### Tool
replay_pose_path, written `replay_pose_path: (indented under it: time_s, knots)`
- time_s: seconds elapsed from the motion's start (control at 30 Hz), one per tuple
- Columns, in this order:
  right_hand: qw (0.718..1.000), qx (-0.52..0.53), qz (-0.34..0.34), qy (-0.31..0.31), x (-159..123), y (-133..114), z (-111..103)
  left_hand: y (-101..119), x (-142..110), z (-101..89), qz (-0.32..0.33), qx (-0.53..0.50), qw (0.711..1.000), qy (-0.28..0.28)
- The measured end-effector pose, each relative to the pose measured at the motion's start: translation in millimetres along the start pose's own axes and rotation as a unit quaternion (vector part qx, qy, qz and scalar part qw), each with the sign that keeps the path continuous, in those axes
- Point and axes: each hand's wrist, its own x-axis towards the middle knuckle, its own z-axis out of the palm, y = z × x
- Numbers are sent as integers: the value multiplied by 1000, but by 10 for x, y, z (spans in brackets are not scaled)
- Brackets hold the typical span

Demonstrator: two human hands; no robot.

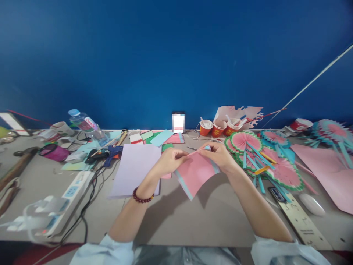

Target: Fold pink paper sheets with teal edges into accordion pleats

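Note:
Between my two hands a pink paper sheet (196, 173) with light blue strips along its edges hangs above the table. My left hand (171, 161) pinches its upper left edge, thumb against fingers. At the upper right, my right hand (216, 154) grips the same sheet near a light blue end, which looks folded or curled over. The lower corner points down toward me. A stack of pale lilac paper (138, 167) lies just left of my left hand. To the right of my right hand sit several pink, green and blue pleated paper fans (245, 141).
At the back stand a small lit screen (178, 122) and red paper cups (219, 129). A tilted water bottle (89, 126), blue glue gun (112, 154) and power strip (70, 202) with cables occupy the left. A white mouse (312, 204) and pink paper (327, 169) lie right.

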Motion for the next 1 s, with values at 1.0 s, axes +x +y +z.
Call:
replay_pose_path:
  time_s: [1.0]
  knots:
    - [938,-276,-208,-27,-68,-135,-37,70,-61,159,74,203,975,53]
